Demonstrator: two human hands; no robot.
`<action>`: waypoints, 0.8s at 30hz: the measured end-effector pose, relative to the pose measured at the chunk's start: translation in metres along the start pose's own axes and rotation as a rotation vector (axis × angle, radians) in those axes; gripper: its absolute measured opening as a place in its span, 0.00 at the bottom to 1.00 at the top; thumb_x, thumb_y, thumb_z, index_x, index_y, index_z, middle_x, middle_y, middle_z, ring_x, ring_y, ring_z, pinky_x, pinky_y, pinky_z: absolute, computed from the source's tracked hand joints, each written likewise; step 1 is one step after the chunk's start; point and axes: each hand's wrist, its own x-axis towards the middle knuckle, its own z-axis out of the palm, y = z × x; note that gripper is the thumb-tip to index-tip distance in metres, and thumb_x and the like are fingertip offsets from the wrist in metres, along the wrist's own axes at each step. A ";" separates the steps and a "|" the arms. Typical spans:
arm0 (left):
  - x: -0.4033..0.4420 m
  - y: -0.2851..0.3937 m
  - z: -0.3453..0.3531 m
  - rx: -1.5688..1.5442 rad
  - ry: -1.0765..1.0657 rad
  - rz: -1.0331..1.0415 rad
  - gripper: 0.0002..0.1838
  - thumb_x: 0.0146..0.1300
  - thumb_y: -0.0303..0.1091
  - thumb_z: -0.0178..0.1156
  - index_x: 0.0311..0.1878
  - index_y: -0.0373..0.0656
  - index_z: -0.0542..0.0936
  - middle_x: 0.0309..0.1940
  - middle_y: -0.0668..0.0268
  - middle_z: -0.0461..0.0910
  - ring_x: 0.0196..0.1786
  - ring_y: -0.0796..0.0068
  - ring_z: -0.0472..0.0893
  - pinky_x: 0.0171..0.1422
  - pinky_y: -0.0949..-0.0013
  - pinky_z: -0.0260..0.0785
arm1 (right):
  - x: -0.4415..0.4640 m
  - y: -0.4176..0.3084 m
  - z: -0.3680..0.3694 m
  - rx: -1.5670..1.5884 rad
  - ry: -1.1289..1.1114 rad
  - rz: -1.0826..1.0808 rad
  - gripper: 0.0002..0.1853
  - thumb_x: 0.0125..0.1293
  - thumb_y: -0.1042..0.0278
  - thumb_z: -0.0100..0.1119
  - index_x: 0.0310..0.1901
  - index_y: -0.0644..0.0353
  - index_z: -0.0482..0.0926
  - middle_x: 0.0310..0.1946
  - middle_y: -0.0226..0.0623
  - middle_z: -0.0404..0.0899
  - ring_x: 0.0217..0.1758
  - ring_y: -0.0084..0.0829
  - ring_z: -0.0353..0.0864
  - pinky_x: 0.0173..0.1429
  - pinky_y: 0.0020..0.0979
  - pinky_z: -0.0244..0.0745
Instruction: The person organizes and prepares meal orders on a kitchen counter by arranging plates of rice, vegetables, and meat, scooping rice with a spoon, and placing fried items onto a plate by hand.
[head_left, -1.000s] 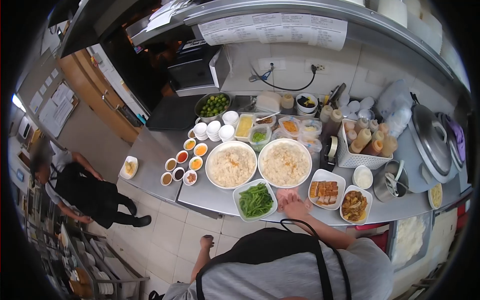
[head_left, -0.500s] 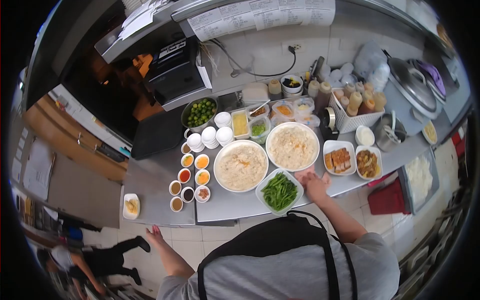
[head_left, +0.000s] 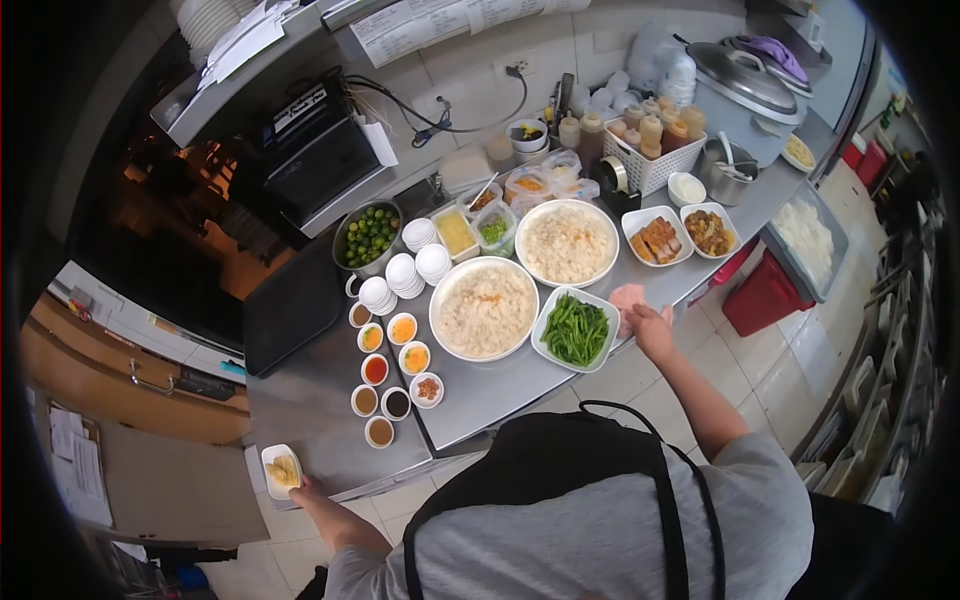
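My left hand (head_left: 312, 494) is at the near left corner of the counter, its fingers closed at the rim of a small white dish (head_left: 270, 456) that holds pale yellow food. Part of those fingers is hidden by the dish. On the counter's front edge, my right hand (head_left: 653, 332) has its fingers closed on a pink cloth (head_left: 628, 296). Just left of the cloth is a square white bowl of green vegetables (head_left: 575, 332). Two big round bowls of a pale, rice-like food (head_left: 484, 310) stand behind it.
Small sauce cups (head_left: 375, 370) stand left of the bowls, below stacked white cups (head_left: 401, 272) and a pot of green limes (head_left: 368, 237). Dishes of sliced meat (head_left: 657, 240) and browned food (head_left: 708, 233) sit right. Squeeze bottles fill a white basket (head_left: 655, 165). A red bin (head_left: 762, 297) stands beyond the edge.
My left hand has reached the small white dish from below it. My right hand, on the pink cloth, has shifted right of the greens. The view has turned; the person at lower left is gone.
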 end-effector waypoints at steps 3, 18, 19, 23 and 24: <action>0.008 0.009 -0.016 0.150 -0.139 0.121 0.20 0.56 0.26 0.39 0.52 0.27 0.65 0.48 0.51 0.70 0.45 0.53 0.74 0.44 0.61 0.77 | 0.008 -0.002 -0.015 0.107 -0.068 0.056 0.11 0.52 0.71 0.51 0.37 0.52 0.78 0.40 0.37 0.74 0.45 0.39 0.76 0.45 0.36 0.73; -0.034 0.026 -0.015 0.386 -0.350 0.033 0.23 0.49 0.20 0.41 0.51 0.22 0.64 0.46 0.49 0.72 0.43 0.56 0.78 0.48 0.61 0.77 | -0.009 -0.006 0.014 0.095 0.012 0.092 0.09 0.46 0.75 0.54 0.32 0.54 0.78 0.39 0.38 0.77 0.37 0.40 0.76 0.41 0.37 0.73; -0.051 0.029 -0.004 0.455 -0.430 0.028 0.22 0.50 0.20 0.42 0.51 0.23 0.64 0.45 0.50 0.74 0.44 0.57 0.78 0.47 0.61 0.77 | -0.014 0.000 0.015 0.119 -0.042 0.054 0.11 0.43 0.76 0.55 0.31 0.54 0.79 0.37 0.37 0.78 0.35 0.39 0.77 0.39 0.35 0.73; -0.156 0.026 0.043 0.523 -0.691 0.016 0.22 0.51 0.21 0.43 0.53 0.28 0.65 0.44 0.52 0.75 0.44 0.58 0.78 0.47 0.61 0.77 | -0.006 0.022 -0.024 0.543 -0.182 0.435 0.14 0.45 0.80 0.49 0.34 0.58 0.81 0.30 0.37 0.81 0.31 0.37 0.80 0.39 0.28 0.72; -0.190 0.021 0.058 0.584 -0.781 -0.005 0.22 0.51 0.22 0.44 0.53 0.30 0.66 0.45 0.52 0.75 0.44 0.58 0.79 0.46 0.62 0.77 | -0.003 0.028 -0.042 0.536 -0.179 0.426 0.14 0.45 0.80 0.49 0.34 0.58 0.81 0.30 0.37 0.81 0.31 0.37 0.80 0.39 0.28 0.72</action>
